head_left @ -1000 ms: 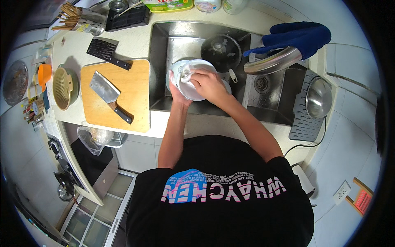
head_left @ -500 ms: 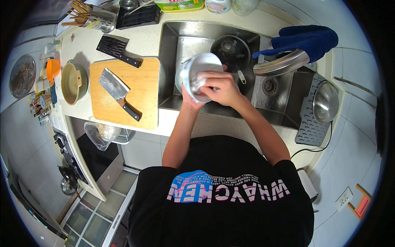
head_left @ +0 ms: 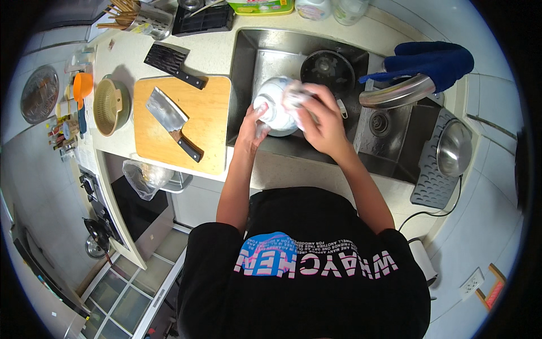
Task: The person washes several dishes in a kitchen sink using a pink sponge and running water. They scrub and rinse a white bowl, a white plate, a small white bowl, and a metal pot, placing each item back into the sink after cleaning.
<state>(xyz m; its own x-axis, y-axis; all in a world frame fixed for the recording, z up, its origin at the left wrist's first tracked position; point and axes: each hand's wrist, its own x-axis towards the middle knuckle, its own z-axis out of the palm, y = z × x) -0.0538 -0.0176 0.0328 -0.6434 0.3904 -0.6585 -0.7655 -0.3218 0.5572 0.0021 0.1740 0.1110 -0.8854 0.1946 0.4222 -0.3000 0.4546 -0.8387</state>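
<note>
Head view: above the sink [head_left: 244, 62], my left hand [head_left: 252, 126] grips the white bowl [head_left: 277, 117], base up; my right hand [head_left: 324, 120] clutches a whitish cloth [head_left: 296, 95] against it. Probably rigid, slick, breakable: best held around its outside.

The right hand [head_left: 324, 121] and its whitish wad [head_left: 296, 95] are blurred; the inside of the white bowl [head_left: 275, 116] is hidden.

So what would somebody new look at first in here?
Probably the white bowl in the left hand, over the sink, with the right hand holding a whitish wad at its side. Then maybe the bright blue cloth draped over the metal spout, upper right, and the cleaver on the wooden board at left.
</note>
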